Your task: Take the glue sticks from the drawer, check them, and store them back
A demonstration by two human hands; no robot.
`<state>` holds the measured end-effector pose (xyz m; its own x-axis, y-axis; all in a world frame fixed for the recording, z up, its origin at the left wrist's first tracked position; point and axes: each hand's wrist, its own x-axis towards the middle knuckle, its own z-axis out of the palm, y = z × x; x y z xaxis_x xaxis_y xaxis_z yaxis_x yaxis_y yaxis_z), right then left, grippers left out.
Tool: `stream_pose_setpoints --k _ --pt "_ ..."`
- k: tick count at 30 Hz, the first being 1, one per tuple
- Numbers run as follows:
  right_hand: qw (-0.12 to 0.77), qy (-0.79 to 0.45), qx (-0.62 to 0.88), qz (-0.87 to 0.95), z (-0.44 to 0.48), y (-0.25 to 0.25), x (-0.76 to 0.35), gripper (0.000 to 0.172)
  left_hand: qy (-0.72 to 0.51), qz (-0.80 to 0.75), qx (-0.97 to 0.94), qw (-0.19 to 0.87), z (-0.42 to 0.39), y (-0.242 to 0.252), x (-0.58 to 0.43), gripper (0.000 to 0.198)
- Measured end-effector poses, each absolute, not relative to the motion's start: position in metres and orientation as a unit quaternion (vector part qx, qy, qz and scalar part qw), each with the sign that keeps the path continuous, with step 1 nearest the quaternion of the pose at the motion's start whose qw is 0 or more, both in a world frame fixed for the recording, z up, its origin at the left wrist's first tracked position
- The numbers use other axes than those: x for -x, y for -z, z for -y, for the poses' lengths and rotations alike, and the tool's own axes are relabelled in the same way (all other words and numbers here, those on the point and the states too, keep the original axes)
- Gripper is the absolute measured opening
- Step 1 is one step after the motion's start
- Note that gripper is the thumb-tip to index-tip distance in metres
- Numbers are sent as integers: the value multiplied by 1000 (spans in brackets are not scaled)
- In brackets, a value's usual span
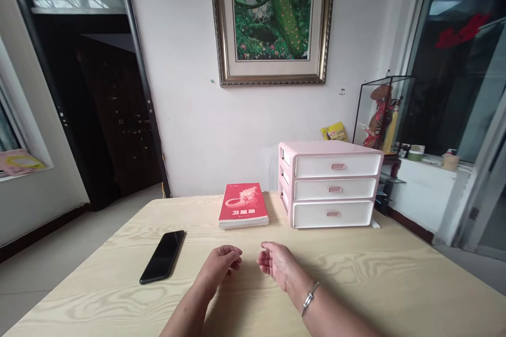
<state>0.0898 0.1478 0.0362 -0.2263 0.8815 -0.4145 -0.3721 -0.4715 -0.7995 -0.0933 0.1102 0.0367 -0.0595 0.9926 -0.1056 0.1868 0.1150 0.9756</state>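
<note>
Above the wooden table (340, 295), my left hand (220, 264) hovers with fingers loosely bent and apart, holding nothing. My right hand (276, 264), a silver bracelet (309, 299) on its wrist, faces it across a small gap. Its fingers are half curled, with nothing in them. Just beyond both hands lies a red-covered book (243, 203), which neither hand touches. Behind my right hand stands a pink and white drawer unit (334, 189) with three closed drawers. To the left of my left hand, a black phone (163, 257) lies flat, screen up.
A yellow packet (334, 131) shows behind the drawer unit. At the right, a glass case (382, 116) holds a figurine, and small pots (416, 152) sit on a sill. A framed peacock picture (272, 21) hangs on the wall. A dark doorway (98, 105) is at the left.
</note>
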Motion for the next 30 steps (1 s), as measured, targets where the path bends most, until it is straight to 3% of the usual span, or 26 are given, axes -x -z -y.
stream_pose_setpoints --k 12,16,22,23,27,30 --pt "421 -711 463 320 -152 -27 -62 14 -435 -589 -513 448 -125 -7 98 13" --pt "413 -721 479 282 -153 -31 -61 15 -455 -575 -451 509 -127 -14 99 12" --pt "428 -740 462 235 -175 -59 -45 4 -523 -545 -325 569 -142 -64 104 55" --pt "437 -744 449 233 -179 -69 -42 10 -534 -539 -318 568 -145 -77 105 62" --pt "452 -801 294 260 -186 -118 -43 63 -605 -371 -379 594 -148 -126 112 86" --pt "485 -798 99 344 -175 -156 -57 78 -634 -187 -464 590 -139 -153 117 92"
